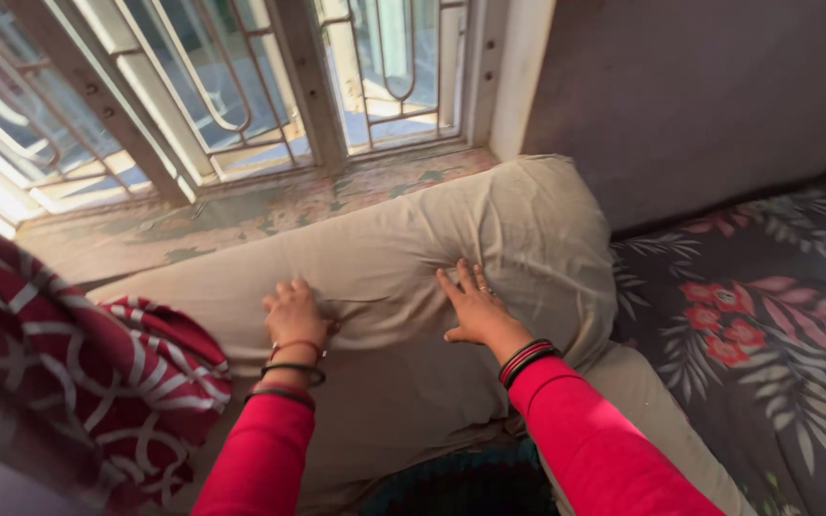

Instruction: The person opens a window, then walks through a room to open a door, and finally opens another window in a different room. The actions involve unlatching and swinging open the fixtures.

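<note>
A beige pillow lies across the middle of the view, on the bed whose dark floral sheet shows at the right. Its long axis runs from near left to far right, the far right end rising plump toward the corner of the plain wall. Just beyond it runs a worn, patterned window sill, and above that a window with white metal bars. A second beige cushion lies partly under the pillow at the near right. At the near left a red cloth with white line pattern is bunched up, touching the pillow's left end. A dark knitted thing shows at the bottom edge, too little of it to tell what it is.

The left hand rests on the pillow's upper face left of the middle, fingers curled and pressing into the fabric; whether it pinches the cloth cannot be told. The right hand lies flat and released on the pillow right of the middle, fingers spread and pointing far left, with creases gathering at the fingertips. Both wrists wear bangles below red sleeves.
</note>
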Available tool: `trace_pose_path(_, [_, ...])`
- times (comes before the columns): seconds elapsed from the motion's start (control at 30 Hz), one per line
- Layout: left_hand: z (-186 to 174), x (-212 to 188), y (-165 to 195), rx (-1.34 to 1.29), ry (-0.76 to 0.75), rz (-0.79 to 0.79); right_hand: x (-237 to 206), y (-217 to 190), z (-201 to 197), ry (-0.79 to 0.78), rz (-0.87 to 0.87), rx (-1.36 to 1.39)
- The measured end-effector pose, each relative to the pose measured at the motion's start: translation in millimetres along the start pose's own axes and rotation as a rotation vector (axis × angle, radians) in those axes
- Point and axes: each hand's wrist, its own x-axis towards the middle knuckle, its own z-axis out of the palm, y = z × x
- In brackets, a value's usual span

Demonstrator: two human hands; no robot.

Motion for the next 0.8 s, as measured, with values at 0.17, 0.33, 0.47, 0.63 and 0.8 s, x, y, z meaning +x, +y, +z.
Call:
trace_pose_path(0.17, [-6,18,20,0.06,-0.063,-0.07,22,22,6,-0.054,-0.099,0.063])
trace_pose_path(0.33, [-8,31,35,0.051,-0.147,-0.159,30,33,4,-0.083,-0.15,0.1])
trace_pose_path(0.47, [-8,34,50,0.09,-0.15,-0.214,32,38,4,-0.105,-0.125,0.066])
trace_pose_path(0.63, [-14,36,62,0.022,-0.006,-0.206,43,48,0,-0.179,-0.18,0.07])
trace_pose_path(0.8, [-28,40,67,0.059,-0.035,-0.24,50,52,-12,-0.24,-0.177,-0.019])
